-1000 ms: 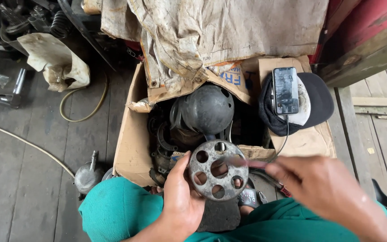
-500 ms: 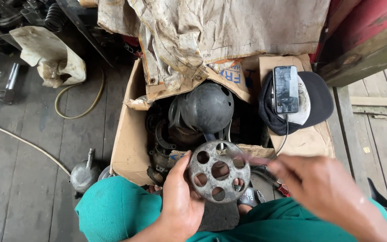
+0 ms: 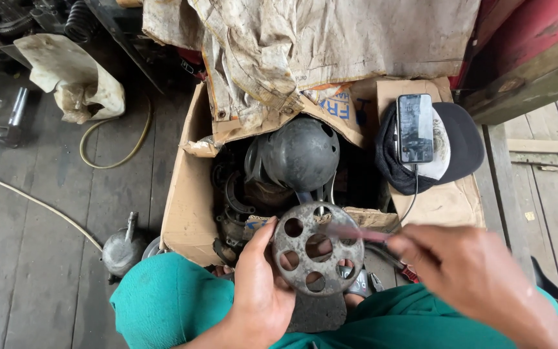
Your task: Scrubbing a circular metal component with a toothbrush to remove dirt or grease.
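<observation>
My left hand point(image 3: 259, 291) grips a round grey metal disc point(image 3: 305, 258) with several holes, held upright over my lap. My right hand point(image 3: 479, 278) holds a thin reddish tool point(image 3: 356, 234), blurred, whose tip lies across the disc's upper face. Both hands hover above my knees in teal trousers point(image 3: 163, 304). Just beyond the disc sits an open cardboard box point(image 3: 185, 207) full of dark metal parts, with a rounded dark housing point(image 3: 301, 152) on top.
A dirty cloth point(image 3: 330, 45) drapes over the box's far side. A phone point(image 3: 414, 128) rests on a black cap point(image 3: 460, 145) to the right, its cable trailing down. A small metal oil can point(image 3: 124, 249) stands on the plank floor at left, near a hose point(image 3: 117, 152).
The disc has tilted and shifted slightly right in my left hand. My right hand has drawn back a little to the right with the thin tool still across the disc.
</observation>
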